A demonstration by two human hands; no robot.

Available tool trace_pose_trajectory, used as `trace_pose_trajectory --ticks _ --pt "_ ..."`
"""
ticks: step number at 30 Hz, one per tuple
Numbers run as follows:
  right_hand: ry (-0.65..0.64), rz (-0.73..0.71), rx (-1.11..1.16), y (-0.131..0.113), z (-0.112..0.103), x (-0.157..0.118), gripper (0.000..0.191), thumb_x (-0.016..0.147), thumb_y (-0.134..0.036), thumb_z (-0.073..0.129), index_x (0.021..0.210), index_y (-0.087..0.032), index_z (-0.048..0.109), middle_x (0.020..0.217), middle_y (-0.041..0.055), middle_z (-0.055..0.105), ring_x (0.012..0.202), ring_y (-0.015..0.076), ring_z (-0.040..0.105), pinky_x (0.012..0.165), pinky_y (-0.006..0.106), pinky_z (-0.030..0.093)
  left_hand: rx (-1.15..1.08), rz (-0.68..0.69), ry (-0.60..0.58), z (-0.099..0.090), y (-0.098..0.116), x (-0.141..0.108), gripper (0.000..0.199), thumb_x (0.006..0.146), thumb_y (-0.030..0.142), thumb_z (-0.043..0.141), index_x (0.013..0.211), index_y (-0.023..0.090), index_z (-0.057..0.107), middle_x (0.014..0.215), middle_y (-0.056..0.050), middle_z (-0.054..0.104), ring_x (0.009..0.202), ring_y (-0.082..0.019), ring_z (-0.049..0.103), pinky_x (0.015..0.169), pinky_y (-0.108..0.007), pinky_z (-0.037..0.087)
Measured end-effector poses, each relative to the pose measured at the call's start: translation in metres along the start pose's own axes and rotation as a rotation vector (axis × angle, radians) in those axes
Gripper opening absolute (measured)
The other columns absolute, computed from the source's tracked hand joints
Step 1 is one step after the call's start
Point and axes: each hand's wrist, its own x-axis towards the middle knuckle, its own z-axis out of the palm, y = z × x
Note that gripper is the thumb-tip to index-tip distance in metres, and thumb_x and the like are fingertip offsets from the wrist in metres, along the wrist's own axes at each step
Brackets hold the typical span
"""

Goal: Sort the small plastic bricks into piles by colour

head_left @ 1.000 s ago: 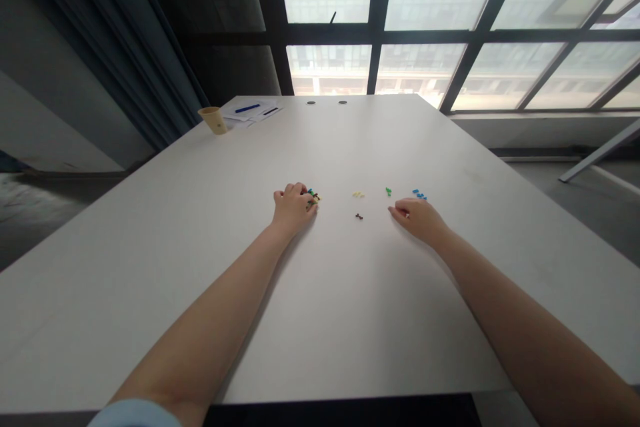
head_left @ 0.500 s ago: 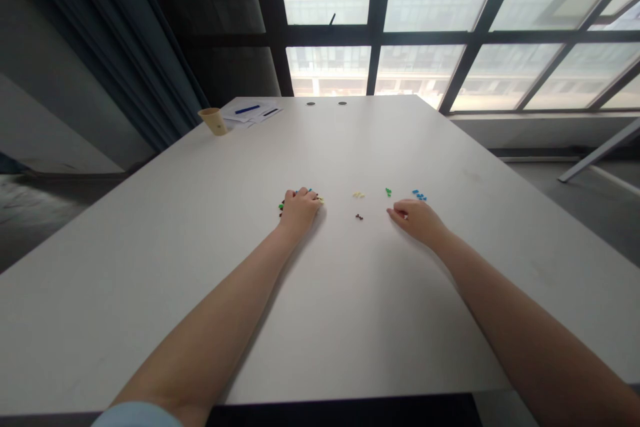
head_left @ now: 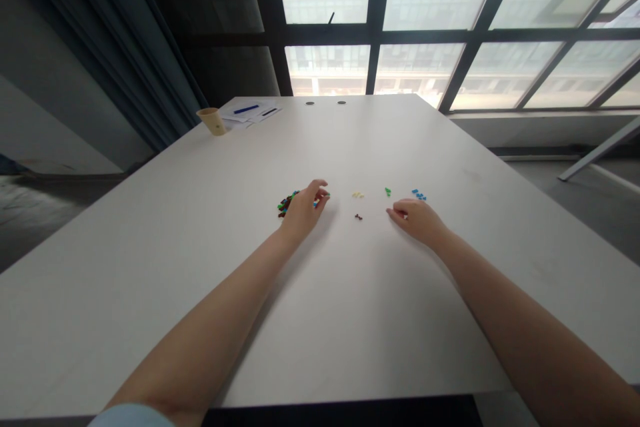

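A mixed pile of small coloured pieces [head_left: 286, 204] lies on the white table, partly hidden by my left hand [head_left: 309, 205]. That hand is lifted at the pile's right side, thumb and index finger pinched on a tiny piece, perhaps green [head_left: 328, 195]. To the right are separate little groups: yellow pieces [head_left: 358, 195], dark brown pieces [head_left: 359, 217], green pieces [head_left: 388, 192] and blue pieces [head_left: 419, 194]. My right hand [head_left: 416, 217] rests with curled fingers just below the green and blue groups; whether it holds anything is hidden.
A yellowish cup [head_left: 213, 121] stands near the table's far left edge, beside papers [head_left: 240, 116] with a blue pen [head_left: 247, 109] on them. Two dark round discs [head_left: 341, 103] sit near the far edge of the table [head_left: 350, 320].
My left hand has risen off the pile and shifted slightly right, uncovering more pieces, with a small piece now at its fingertips. My right hand stays in place.
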Motion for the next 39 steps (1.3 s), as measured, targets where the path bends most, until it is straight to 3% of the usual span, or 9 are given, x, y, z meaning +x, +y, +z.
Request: trace_pose_trajectory --ticks 2,7,11,15,23,32,39 --pt "-0.005 -0.005 -0.001 0.000 0.001 0.000 0.034 0.082 -0.033 0.039 0.052 -0.019 0.029 0.053 -0.0009 0.039 0.054 0.0117 0.035 0.055 0.025 0.023 -0.085 0.034 0.069 -0.008 0.019 0.000 0.026 0.081 0.025 0.053 0.105 0.023 0.043 0.080 0.001 0.068 0.069 -0.011 0.063 0.065 -0.022 0.047" --pt "-0.009 -0.009 -0.001 0.000 0.001 0.000 0.034 0.082 -0.033 0.039 0.052 -0.020 0.029 0.053 -0.0008 0.040 0.054 0.0116 0.035 0.055 0.025 0.023 -0.012 0.316 0.143 -0.030 0.060 -0.006 0.019 0.082 0.030 0.055 0.096 0.022 0.044 0.073 0.002 0.068 0.066 -0.010 0.063 0.062 -0.020 0.046" --pt "-0.004 -0.016 0.000 -0.001 -0.001 0.000 0.034 0.081 -0.032 0.040 0.051 -0.019 0.030 0.052 -0.0006 0.041 0.053 0.0115 0.035 0.055 0.025 0.024 0.054 0.458 0.144 -0.034 0.069 -0.010 0.010 0.083 0.026 0.054 0.089 0.020 0.048 0.071 0.001 0.067 0.065 -0.010 0.062 0.061 -0.021 0.046" --pt "-0.001 -0.012 -0.005 -0.001 -0.001 0.001 0.034 0.081 -0.032 0.041 0.051 -0.019 0.030 0.052 -0.0007 0.041 0.053 0.0114 0.035 0.054 0.025 0.023 -0.039 0.489 0.113 -0.032 0.072 -0.010 0.009 0.083 0.017 0.051 0.091 0.019 0.055 0.081 -0.002 0.066 0.075 -0.010 0.062 0.070 -0.022 0.048" --pt "0.002 -0.011 -0.003 -0.001 0.001 -0.001 0.034 0.081 -0.032 0.041 0.051 -0.019 0.030 0.052 -0.0011 0.040 0.052 0.0112 0.034 0.054 0.025 0.023 -0.383 0.208 0.054 -0.039 0.071 -0.002 0.012 0.079 0.022 0.056 0.084 0.019 0.067 0.083 -0.005 0.064 0.077 -0.012 0.059 0.068 -0.024 0.048" --pt "-0.015 -0.031 -0.007 0.000 0.002 -0.001 0.034 0.081 -0.031 0.041 0.052 -0.019 0.029 0.053 -0.0009 0.040 0.053 0.0112 0.035 0.055 0.025 0.024 -0.765 -0.069 -0.023 -0.033 0.076 -0.005 0.011 0.070 0.026 0.067 0.077 0.017 0.068 0.082 -0.005 0.064 0.076 -0.013 0.060 0.066 -0.025 0.051" --pt "-0.026 -0.021 0.006 -0.003 -0.001 -0.001 0.034 0.082 -0.031 0.041 0.052 -0.019 0.028 0.053 -0.0012 0.039 0.054 0.0112 0.034 0.055 0.025 0.024 -0.887 -0.138 -0.102 -0.031 0.083 -0.011 0.016 0.068 0.026 0.069 0.076 0.016 0.060 0.078 -0.003 0.064 0.070 -0.011 0.062 0.069 -0.024 0.052"
